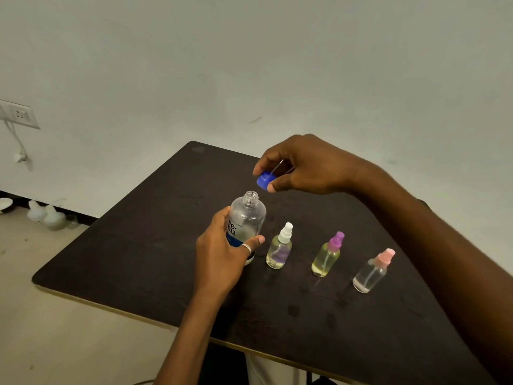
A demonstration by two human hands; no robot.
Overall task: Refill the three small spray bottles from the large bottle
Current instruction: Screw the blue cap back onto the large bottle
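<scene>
Spray bottles, white-topped (279,247), purple-topped (327,255) and pink-topped (372,270), stand in a row right of the uncapped large bottle (247,215), which the left hand (222,254) grips. The right hand (302,165) pinches the blue cap (265,179) above. The edges of the table (125,259) lie well off.

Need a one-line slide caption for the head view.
Left hand grips the open large bottle, right hand pinches the blue cap above; three small spray bottles stand alongside, tops on.

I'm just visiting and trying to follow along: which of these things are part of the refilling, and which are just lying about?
In use: large bottle, in the left hand; blue cap, in the right hand; white-topped spray bottle; purple-topped spray bottle; pink-topped spray bottle.
Lying about: wall socket; white cable; pale objects on the floor.
</scene>
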